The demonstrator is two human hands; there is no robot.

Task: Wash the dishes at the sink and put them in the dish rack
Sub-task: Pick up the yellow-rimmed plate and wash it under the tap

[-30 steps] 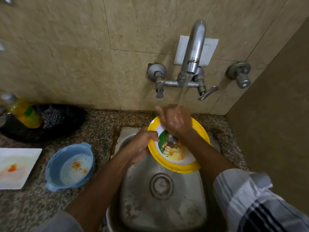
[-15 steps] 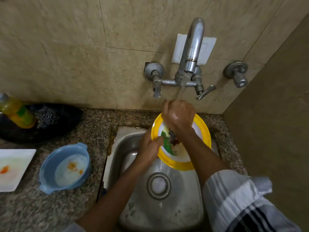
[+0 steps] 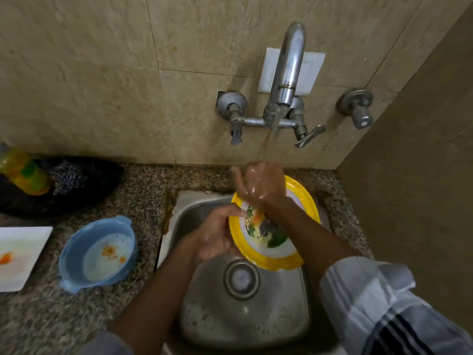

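A yellow-rimmed white plate [image 3: 305, 198] with green and orange food smears is tilted over the steel sink [image 3: 204, 311]. My left hand [image 3: 217, 237] grips the plate's left rim with curled fingers. My right hand [image 3: 261, 183] is wet and lies on the plate's face under the stream of water from the tap [image 3: 289, 80]; its fingers are hidden behind the hand.
On the granite counter to the left stand a soiled blue bowl [image 3: 74, 254] and a stained white square plate [image 3: 23, 254]. Behind them a dark basin [image 3: 97, 180] holds a yellow soap bottle [image 3: 23, 172] and a steel scrubber [image 3: 67, 176]. A wall closes the right side.
My right hand has shifted over the plate's face under the running water, and the food smears have spread lower on the plate. My left hand keeps its hold on the rim.
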